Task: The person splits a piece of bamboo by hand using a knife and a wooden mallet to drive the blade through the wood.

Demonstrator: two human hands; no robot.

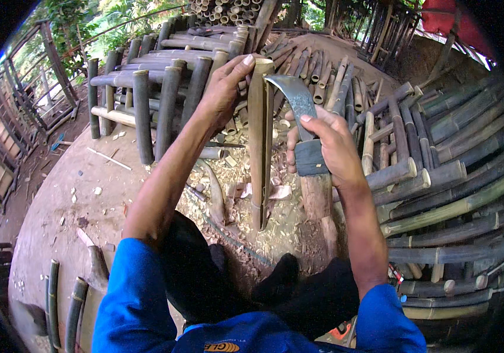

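My left hand [225, 88] grips the top end of an upright bamboo stick [260, 147], whose lower end rests on the shavings-strewn ground. My right hand [325, 144] holds a curved-bladed knife [296, 103] by its dark handle. The blade tip touches the stick just below my left fingers. A wooden chopping block [318, 203] stands under my right hand.
A bamboo frame structure [158, 88] stands at the upper left. Stacked bamboo poles [452, 176] fill the right side, with short cut pieces [322, 70] beyond. Wood chips [234, 176] cover the dirt floor. More bamboo pieces [63, 306] lie at lower left.
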